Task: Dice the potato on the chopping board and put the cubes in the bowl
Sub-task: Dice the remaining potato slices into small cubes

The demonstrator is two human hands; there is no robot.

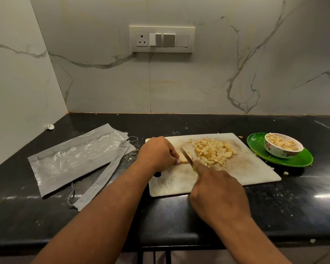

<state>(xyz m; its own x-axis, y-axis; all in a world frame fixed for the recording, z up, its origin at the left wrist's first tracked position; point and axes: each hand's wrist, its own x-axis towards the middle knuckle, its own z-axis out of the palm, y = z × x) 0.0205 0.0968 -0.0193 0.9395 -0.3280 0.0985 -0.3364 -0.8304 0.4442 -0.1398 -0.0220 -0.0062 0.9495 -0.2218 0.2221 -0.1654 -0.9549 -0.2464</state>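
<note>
**Knife over the last potato piece, left hand pinning it**

Potato piece (185, 158) lies on the board (255, 172), left of centre, just beside the heap of cubes (212, 151). It is small and mostly hidden by fingers, so I cannot tell its long axis.

Left hand (157, 152) comes in from the left, fingers curled down onto the piece, holding it against the board. Fingertips sit at the piece's near-left edge.

Right hand (216, 191) is nearer the body, wrapped round a green handle that barely shows. The knife (187, 158) runs up and leftward from this hand, its blade crossing the piece's right side, between the left fingertips and the heap. Blade and fingertips are close; the gap between them is narrow.

Judgement: the coming cut turns on this gap. The blade must drop to the right of the left fingers, with the left hand backing away leftward as the piece shortens. Slip risk is high on so small a stub.

Bowl (283, 147) stands on a green plate (297, 159) on the desk (293, 197), just off the board's far-right corner, already holding cubes. It lies on the right hand's side, so that hand is the nearer for the transfer. The heap is not yet moved.
</note>
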